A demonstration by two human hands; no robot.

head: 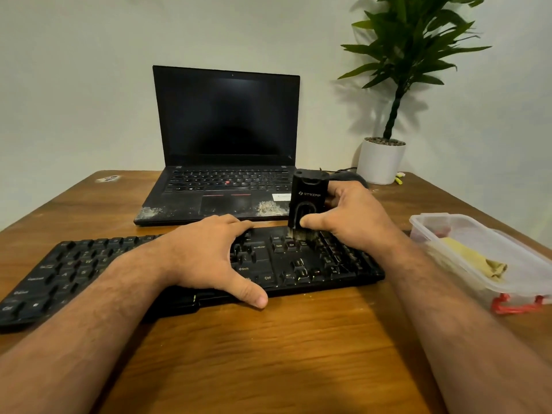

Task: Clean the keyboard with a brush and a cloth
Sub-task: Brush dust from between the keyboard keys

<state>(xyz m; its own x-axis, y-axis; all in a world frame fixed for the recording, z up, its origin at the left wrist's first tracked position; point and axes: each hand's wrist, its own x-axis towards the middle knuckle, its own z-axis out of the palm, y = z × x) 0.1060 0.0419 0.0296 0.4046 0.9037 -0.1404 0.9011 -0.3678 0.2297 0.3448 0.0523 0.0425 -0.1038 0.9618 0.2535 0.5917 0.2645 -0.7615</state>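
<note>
A black full-size keyboard lies across the wooden table. My left hand rests flat on its middle, fingers spread, thumb over the front edge. My right hand holds a black block-shaped brush upright, its bristles touching the keys above the arrow cluster near the keyboard's right end. A yellow cloth lies crumpled inside a clear plastic container at the right.
An open black laptop, dusty on its palm rest, stands just behind the keyboard. A potted plant in a white pot sits at the back right. A dark mouse lies beside the laptop. The table spans the foreground.
</note>
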